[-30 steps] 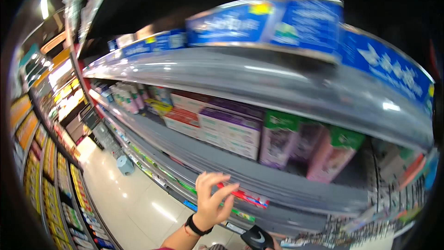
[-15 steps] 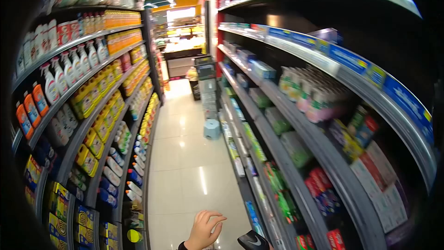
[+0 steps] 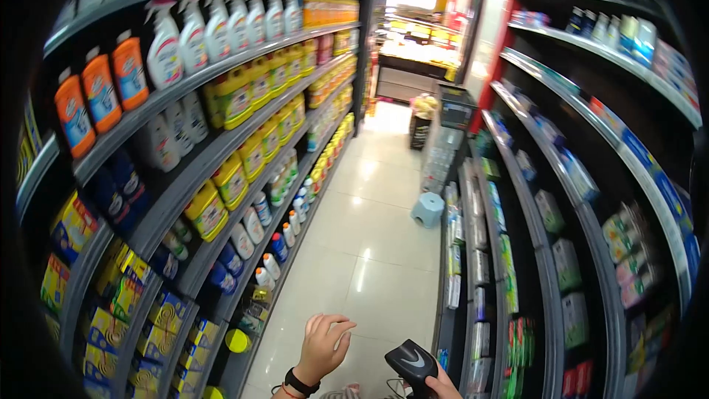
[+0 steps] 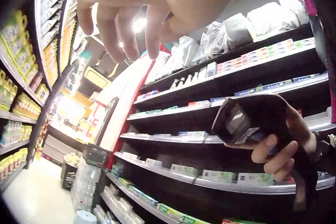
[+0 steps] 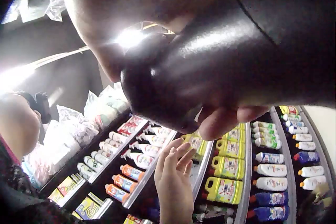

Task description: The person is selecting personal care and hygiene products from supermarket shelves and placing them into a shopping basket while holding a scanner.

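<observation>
My left hand (image 3: 323, 349) is held up over the aisle floor, its fingers loosely bent and nothing in them; a black watch band circles its wrist. To its right, at the bottom edge of the head view, my right hand (image 3: 444, 383) grips a black handheld barcode scanner (image 3: 410, 364) with a pale swoosh-like mark on top. In the left wrist view the fingers of that hand wrap the handle below the scanner head (image 4: 254, 119), whose window faces left. The scanner's dark body (image 5: 226, 50) fills the top of the right wrist view.
Shelves on the left carry white spray bottles (image 3: 165, 44), orange bottles (image 3: 101, 89) and yellow jugs (image 3: 207, 210). Shelves with boxed goods (image 3: 567, 262) line the right. A blue stool (image 3: 427, 210) stands on the tiled floor (image 3: 347, 251) beside stacked clear containers (image 3: 442, 159).
The head view has swung left, from close on the right shelf to the length of the aisle and the left shelves. The left hand stays raised and empty; more of the scanner now shows.
</observation>
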Motion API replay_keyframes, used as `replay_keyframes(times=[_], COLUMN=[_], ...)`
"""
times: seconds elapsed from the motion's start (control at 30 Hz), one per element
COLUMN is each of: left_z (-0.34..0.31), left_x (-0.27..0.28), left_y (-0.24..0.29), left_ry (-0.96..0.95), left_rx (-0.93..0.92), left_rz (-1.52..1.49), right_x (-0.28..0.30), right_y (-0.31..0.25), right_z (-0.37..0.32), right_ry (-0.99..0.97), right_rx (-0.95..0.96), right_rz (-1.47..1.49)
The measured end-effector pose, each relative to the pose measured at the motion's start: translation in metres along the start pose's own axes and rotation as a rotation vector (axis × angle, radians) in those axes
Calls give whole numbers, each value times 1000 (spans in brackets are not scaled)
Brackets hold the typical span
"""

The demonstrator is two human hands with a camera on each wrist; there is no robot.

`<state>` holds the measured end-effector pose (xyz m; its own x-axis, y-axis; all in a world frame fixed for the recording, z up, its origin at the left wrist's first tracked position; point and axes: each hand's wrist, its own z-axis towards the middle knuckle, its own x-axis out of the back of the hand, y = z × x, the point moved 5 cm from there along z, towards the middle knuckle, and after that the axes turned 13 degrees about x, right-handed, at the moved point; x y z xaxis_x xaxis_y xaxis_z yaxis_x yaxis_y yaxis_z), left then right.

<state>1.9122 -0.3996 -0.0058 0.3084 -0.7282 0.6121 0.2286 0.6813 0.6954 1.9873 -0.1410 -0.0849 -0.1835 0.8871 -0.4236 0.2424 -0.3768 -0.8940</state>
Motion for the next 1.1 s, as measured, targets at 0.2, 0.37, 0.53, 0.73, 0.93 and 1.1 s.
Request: replay_keyframes(times=[0.2,0.37,0.53,0.73,0.93,1.1], left_z=[-2,58,202,392,509,594], left_x=[16,-21,-90,-197,-287,-359], left_y=[-51,-61,-30,4,3,-45], left_ry=[144,114,176,-82,-215,-251], left_rx=[225,271,259,51,-29,-43], left_rz=[87,157,229,205,92,34], right_x=[-5,27,92,185,275,312], right_y=[20,21,-26,-121,-147,-176], right_z=[82,182,338,466,525,582], right_ry=[-154,-215,-432,-215,177,393], right_rx=[-78,-12,115,308,144,137], right_rz=[17,17,-218,4,210,5])
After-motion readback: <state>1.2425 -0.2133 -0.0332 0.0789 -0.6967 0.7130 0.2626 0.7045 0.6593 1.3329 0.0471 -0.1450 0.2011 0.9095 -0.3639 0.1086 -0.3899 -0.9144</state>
